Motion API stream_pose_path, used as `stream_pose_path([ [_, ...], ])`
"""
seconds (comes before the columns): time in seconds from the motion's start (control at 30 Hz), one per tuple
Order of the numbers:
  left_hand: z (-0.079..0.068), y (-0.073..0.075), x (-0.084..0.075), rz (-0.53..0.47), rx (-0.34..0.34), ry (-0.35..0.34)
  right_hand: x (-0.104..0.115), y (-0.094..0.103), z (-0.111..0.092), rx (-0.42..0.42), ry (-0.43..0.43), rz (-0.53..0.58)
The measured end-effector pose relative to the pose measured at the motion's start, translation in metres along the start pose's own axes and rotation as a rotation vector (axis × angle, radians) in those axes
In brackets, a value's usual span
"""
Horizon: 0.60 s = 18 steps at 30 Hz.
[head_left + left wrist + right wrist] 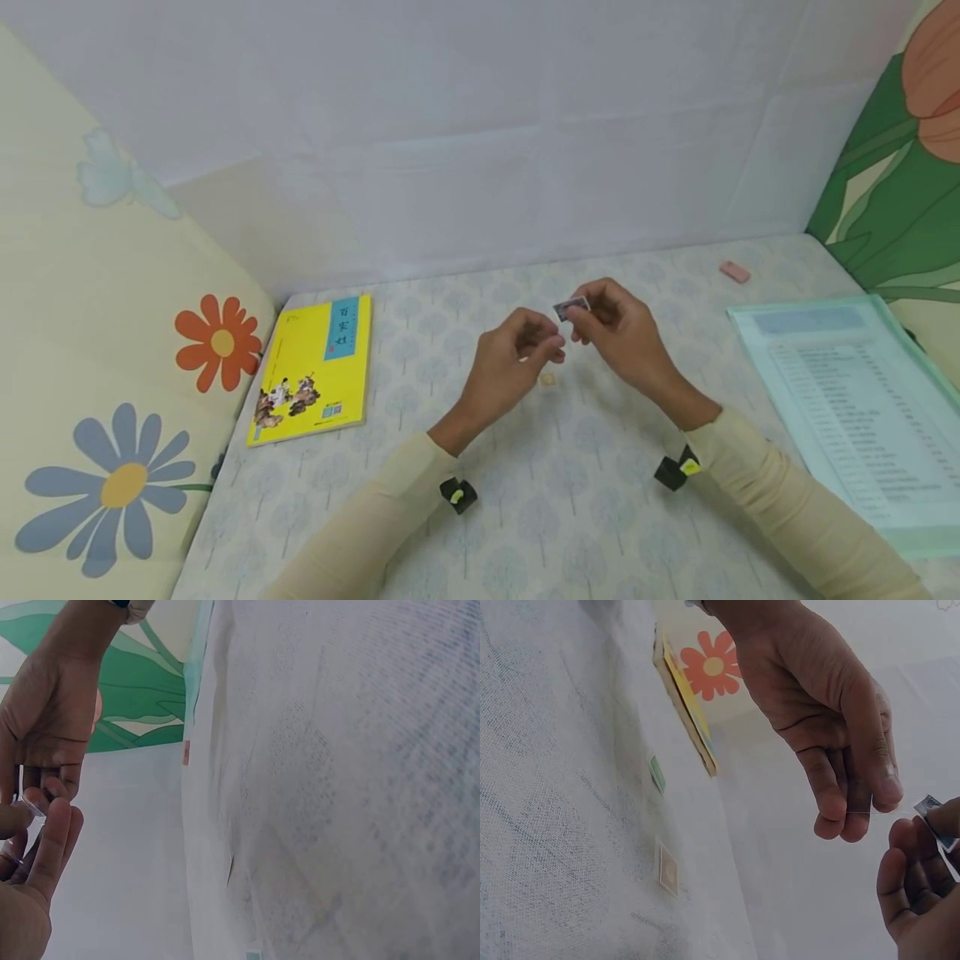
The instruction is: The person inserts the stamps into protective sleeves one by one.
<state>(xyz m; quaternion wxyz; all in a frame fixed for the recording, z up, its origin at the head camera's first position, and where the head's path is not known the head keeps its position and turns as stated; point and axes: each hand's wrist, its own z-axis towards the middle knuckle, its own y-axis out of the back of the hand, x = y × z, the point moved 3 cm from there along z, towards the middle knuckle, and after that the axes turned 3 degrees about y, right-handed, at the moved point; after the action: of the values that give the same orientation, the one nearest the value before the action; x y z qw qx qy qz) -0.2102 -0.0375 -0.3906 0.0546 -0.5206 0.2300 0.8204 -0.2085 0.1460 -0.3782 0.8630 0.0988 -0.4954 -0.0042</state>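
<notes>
In the head view, my right hand [622, 337] pinches a small stamp [572, 307] with a dark picture and pale border, between thumb and fingers. My left hand [510, 358] is just left of it, thumb and fingertips brought together. Thin clear film [861, 813] shows between the left fingertips in the right wrist view, its edge reaching toward the stamp. Both hands are raised over the table. Below them lies a small beige stamp [548, 379]; the right wrist view also has a green stamp [657, 774] on the cloth.
A yellow book [315, 375] lies at the left of the patterned tablecloth [420, 500]. To the right is a pale green sheet-filled folder [847, 408]. A pink eraser-like block [734, 272] sits at the back right. A white wall [480, 192] rises behind.
</notes>
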Motion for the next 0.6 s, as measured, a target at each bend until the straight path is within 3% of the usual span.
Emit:
stream_pose_path([
  [0.6, -0.0001, -0.0025, -0.0076, 0.015, -0.028, 0.032, 0.0034, -0.0017, -0.0014, 0.021, 0.03, -0.035],
])
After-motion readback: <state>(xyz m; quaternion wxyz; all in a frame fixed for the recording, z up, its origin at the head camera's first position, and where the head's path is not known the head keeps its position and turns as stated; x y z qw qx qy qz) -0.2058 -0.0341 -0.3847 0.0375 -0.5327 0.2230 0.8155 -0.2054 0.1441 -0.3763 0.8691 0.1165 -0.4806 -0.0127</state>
